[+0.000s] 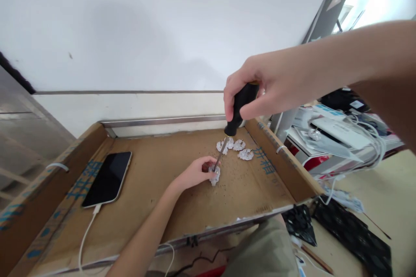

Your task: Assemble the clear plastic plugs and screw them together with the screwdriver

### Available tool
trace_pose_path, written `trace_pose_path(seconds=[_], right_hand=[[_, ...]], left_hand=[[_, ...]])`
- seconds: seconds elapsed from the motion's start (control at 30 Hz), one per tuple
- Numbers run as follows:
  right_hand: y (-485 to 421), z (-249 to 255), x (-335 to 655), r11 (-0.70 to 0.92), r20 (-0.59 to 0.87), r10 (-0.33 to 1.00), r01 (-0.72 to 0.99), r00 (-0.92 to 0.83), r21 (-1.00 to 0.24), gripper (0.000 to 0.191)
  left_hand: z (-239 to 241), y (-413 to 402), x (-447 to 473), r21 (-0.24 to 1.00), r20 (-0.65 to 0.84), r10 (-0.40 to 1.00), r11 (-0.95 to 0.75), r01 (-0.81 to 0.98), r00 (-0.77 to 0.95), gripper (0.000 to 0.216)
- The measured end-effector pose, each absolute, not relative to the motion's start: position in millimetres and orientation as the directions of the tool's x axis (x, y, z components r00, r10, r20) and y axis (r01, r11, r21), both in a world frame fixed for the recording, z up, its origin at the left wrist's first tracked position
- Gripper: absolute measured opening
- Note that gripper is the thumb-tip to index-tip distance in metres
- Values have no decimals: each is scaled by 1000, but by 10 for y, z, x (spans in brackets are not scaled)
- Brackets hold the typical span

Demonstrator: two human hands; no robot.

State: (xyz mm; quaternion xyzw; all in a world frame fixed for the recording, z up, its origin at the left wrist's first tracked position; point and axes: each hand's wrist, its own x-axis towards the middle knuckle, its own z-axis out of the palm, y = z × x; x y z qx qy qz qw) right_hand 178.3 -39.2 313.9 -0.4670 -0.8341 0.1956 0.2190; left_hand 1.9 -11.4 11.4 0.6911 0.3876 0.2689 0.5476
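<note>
My right hand (250, 91) is wrapped round the black handle of a screwdriver (238, 106), high over the cardboard. The screwdriver slants down to the left, and its tip meets a small clear plastic part (214, 176). Low on the cardboard, my left hand (197, 172) grips that part at its left edge with thumb and fingers. Just behind it lie several similar clear plastic pieces (245, 154), some with small metal bits showing. What exactly the tip touches is too small to make out.
Cardboard (146, 186) with raised side walls covers the work surface. A phone (108, 178) with a white charging cable (85, 236) lies at the left. A white wall stands behind. Stacked boxes and cables (341, 132) are at the right, black bags (352, 233) on the floor.
</note>
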Motion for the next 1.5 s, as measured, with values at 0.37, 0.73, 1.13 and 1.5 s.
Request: trace_pose_path(seconds=[0.37,0.73,1.13,1.5], right_hand=[[-358,3018,1759,619,54,781,782,-623,69,35],[-397,3001,1719,532,59,841,841,-539,102,34],[-586,2946,1722,648,78,760,745,-645,-156,41],[-721,2994,1611,527,34,849,850,-527,19,40]], left_hand=[[76,-153,8,932,7,880,-178,317,475,30],[137,-203,16,762,126,866,-397,513,483,21],[144,-204,87,719,161,845,-454,526,509,22],[147,-237,87,681,178,850,-470,562,495,24]])
